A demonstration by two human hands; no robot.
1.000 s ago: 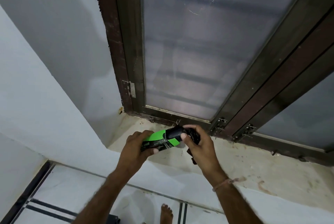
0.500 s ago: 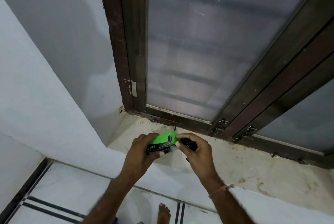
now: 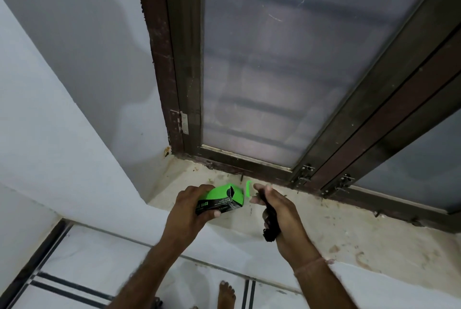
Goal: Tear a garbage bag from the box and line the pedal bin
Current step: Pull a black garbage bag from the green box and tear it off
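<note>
The left hand [image 3: 192,209] grips the green box [image 3: 224,195] from above, fingers curled over its top and thumb under its printed side, holding it over the near left part of the window sill [image 3: 349,231]. The right hand [image 3: 282,211] is closed around the black garbage bag [image 3: 270,221], which lies bunched across the palm, its end hanging below the heel of the hand; a green flap [image 3: 248,189] stands between box and fingertips. Compared with half a second ago, the hands have drawn apart and the bag is clear of the box end.
</note>
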